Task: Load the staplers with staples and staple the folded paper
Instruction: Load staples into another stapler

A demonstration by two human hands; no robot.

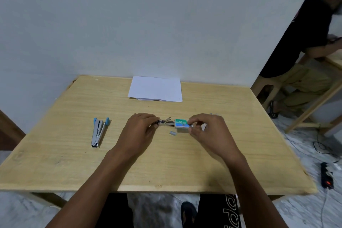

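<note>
Just left of the staple box [181, 123], your left hand [141, 128] grips an opened silver stapler [164, 122], fingers curled round it. Your right hand [205, 128] pinches the box's right end. A loose staple strip [173, 133] lies just in front of the box. Blue stapler [98, 131] lies opened, well left of it. Folded paper [155, 89] lies beyond the box, at the table's [74, 163] far edge.

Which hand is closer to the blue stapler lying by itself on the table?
Left. The left hand, gripping the other stapler, is right of the blue stapler, not touching; the right hand is farther right, pinching the staple box.
</note>
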